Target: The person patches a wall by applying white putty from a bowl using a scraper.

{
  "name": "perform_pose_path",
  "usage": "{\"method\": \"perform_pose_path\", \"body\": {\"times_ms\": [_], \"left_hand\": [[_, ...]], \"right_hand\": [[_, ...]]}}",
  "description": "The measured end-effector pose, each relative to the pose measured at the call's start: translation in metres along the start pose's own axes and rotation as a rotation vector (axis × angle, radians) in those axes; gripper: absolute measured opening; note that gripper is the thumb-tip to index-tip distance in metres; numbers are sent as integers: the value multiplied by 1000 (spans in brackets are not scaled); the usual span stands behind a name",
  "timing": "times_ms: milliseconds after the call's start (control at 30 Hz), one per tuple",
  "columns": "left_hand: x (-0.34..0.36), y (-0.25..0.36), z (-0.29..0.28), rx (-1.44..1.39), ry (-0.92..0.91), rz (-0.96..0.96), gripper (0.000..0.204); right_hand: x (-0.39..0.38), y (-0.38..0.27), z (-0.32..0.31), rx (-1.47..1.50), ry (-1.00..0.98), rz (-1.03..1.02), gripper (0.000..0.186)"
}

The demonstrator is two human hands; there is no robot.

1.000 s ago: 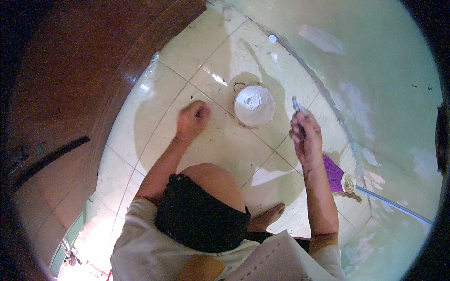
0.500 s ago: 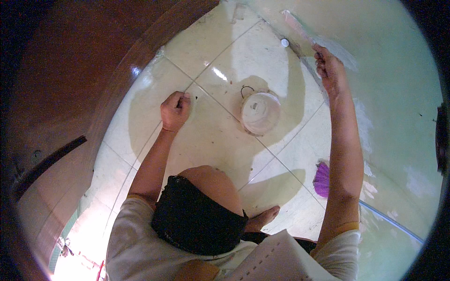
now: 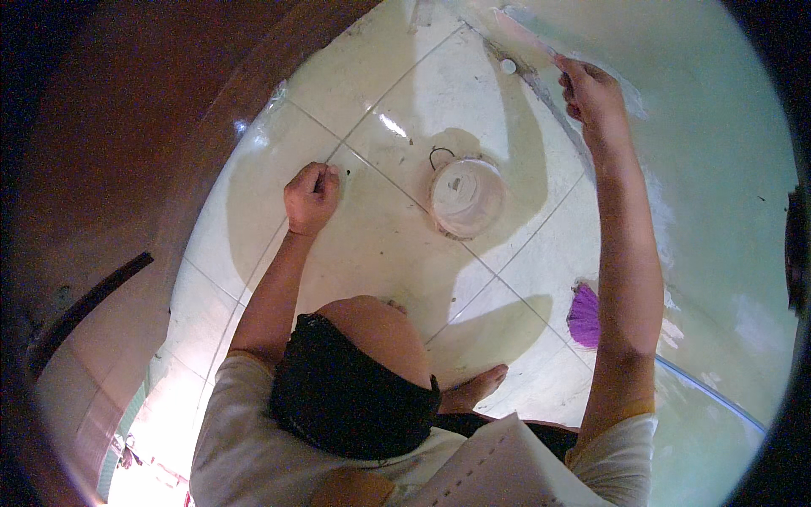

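Observation:
My right hand [image 3: 594, 97] is closed around the handle of a putty knife [image 3: 525, 30]. Its long flat blade lies along the low part of the pale green wall [image 3: 718, 245], beside a whitish smeared patch [image 3: 621, 84]. My left hand [image 3: 311, 198] is curled into a fist above the tiled floor, with nothing visible in it. Between my two hands stands a small round bucket [image 3: 494, 207]. Pale residue coats its inside, and a thin dark wire handle [image 3: 438, 155] hangs out at its far left side.
A small white round cap [image 3: 508, 66] lies by the wall's foot. Purple broom bristles [image 3: 584, 317] show beside my right forearm, and a blue pole [image 3: 710, 393] emerges beyond it. Dark brown wooden furniture [image 3: 169, 93] borders the left. My bare foot [image 3: 481, 387] rests on the tiles.
My right hand and the putty knife have shifted slightly up and away along the wall. My left fist stays nearly in place, and the view has moved a little.

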State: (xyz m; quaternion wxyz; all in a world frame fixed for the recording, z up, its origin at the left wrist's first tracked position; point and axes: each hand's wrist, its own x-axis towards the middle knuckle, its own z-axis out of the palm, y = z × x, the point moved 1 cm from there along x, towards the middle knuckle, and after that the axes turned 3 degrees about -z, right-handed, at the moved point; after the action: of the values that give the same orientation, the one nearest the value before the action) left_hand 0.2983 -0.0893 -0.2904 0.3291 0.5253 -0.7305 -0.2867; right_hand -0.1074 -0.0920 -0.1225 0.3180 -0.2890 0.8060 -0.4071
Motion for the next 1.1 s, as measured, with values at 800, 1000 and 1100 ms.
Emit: {"method": "perform_pose_path", "body": {"times_ms": [800,1000,1100], "left_hand": [[1,1,-1,2,-18,27,15],[-4,-7,-2,59,-4,4,14],[0,-5,2,53,-19,43,13]], "right_hand": [[-14,-24,-61,-151,206,-176,30],[-23,-24,-8,-277,133,-191,34],[18,5,10,-233,61,-213,35]]}}
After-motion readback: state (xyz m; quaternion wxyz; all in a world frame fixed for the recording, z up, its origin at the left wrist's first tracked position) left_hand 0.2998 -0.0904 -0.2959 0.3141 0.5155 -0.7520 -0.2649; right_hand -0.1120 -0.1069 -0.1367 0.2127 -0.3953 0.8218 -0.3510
